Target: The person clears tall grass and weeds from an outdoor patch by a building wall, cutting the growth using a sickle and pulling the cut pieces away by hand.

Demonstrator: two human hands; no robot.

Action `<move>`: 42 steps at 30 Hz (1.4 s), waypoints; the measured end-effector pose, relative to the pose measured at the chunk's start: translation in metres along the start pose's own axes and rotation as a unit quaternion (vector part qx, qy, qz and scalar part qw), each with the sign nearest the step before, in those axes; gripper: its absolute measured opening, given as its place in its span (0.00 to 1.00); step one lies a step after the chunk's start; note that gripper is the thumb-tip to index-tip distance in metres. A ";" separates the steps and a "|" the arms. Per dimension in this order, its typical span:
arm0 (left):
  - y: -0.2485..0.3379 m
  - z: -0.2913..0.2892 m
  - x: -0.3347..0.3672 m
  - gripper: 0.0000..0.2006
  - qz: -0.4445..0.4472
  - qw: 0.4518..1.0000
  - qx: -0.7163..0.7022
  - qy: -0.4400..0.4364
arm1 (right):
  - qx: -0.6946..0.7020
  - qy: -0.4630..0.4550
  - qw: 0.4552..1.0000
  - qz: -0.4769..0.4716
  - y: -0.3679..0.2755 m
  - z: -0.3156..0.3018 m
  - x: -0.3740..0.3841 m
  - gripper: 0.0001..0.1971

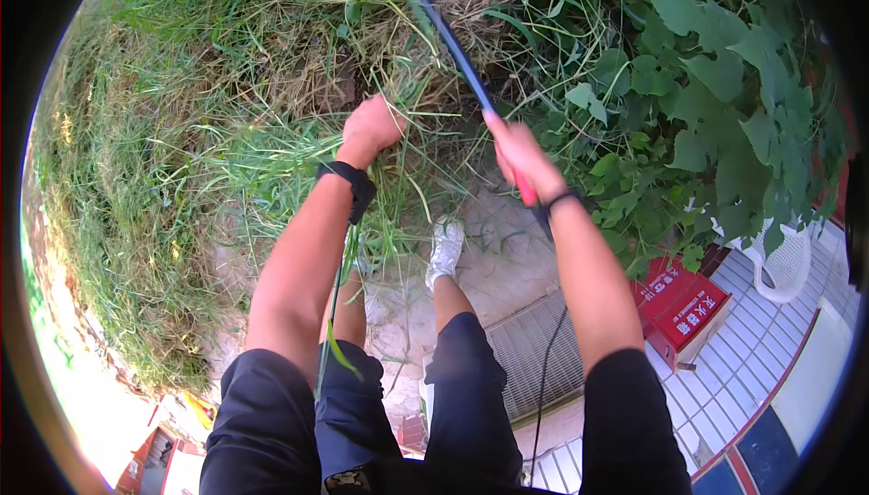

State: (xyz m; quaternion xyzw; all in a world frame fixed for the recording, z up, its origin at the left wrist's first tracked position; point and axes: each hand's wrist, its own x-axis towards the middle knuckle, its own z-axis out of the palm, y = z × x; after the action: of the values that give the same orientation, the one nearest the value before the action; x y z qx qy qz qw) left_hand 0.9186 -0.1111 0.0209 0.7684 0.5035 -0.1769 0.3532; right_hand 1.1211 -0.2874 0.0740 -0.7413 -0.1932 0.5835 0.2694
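Observation:
My right hand (522, 156) is wrapped round the red grip of a sickle (453, 50). Its dark shaft slants up and to the left, and the pale far end is blurred over the grass. To the left of it, my left hand (374, 126) is closed on a bunch of long green grass (299, 153); the blades spread out to the left and hang below the wrist. Cut or dry straw-coloured grass (299, 70) lies matted just beyond that hand. Both wrists wear black bands.
Broad-leaved vines (724, 88) crowd the right side. Below them stand a red metal box (679, 309) and a white perforated plastic chair (783, 260) on white tiles. A metal grate (534, 359) lies beside my legs. My white shoe (444, 251) is on pale ground.

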 end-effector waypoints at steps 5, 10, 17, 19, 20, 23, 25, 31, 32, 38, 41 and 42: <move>0.005 0.010 -0.047 0.19 -0.035 0.999 0.018 -0.037 | 0.173 0.057 0.966 0.184 0.122 -0.014 -0.216 0.26; -0.021 0.028 -0.064 0.17 -0.059 0.998 -0.017 0.000 | 0.148 0.026 0.978 0.147 0.064 0.019 -0.176 0.27; -0.004 0.023 -0.064 0.19 -0.033 0.999 0.036 -0.009 | 0.027 0.025 0.998 0.056 -0.020 0.021 0.011 0.31; 0.002 0.013 -0.060 0.19 -0.013 0.999 0.039 0.012 | 0.008 0.027 0.998 0.052 -0.011 0.011 0.015 0.32; -0.007 0.012 -0.064 0.20 -0.011 0.998 0.046 0.029 | 0.012 -0.004 0.999 0.029 0.006 0.008 0.001 0.32; -0.045 -0.001 -0.058 0.18 0.015 0.999 0.029 0.024 | 0.038 0.029 0.983 0.176 0.091 0.000 -0.141 0.31; -0.030 0.001 -0.057 0.17 0.040 0.998 0.040 0.029 | 0.106 0.036 0.973 0.200 0.096 -0.021 -0.251 0.27; -0.037 0.015 -0.066 0.16 0.006 0.999 0.040 0.037 | 0.115 0.014 0.977 0.177 0.047 0.003 -0.256 0.19; -0.026 0.004 -0.077 0.16 -0.006 0.999 0.038 0.037 | 0.104 0.011 0.981 0.161 0.054 0.003 -0.240 0.17; -0.050 0.018 -0.074 0.19 -0.048 0.998 0.042 -0.026 | -0.049 0.014 0.996 0.074 0.052 0.021 -0.104 0.09; -0.060 0.045 -0.068 0.24 -0.065 0.997 0.034 0.029 | -0.024 0.024 0.999 0.041 0.007 0.041 -0.071 0.08; -0.057 0.044 -0.070 0.24 -0.066 0.997 0.031 0.025 | 0.089 0.015 0.993 0.078 -0.008 0.040 -0.070 0.08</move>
State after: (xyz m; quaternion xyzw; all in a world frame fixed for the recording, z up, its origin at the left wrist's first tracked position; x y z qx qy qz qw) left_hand 0.8410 -0.1746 0.0141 0.7486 0.5556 -0.1962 0.3038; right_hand 1.0653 -0.3160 0.1255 -0.7355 -0.0782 0.6067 0.2913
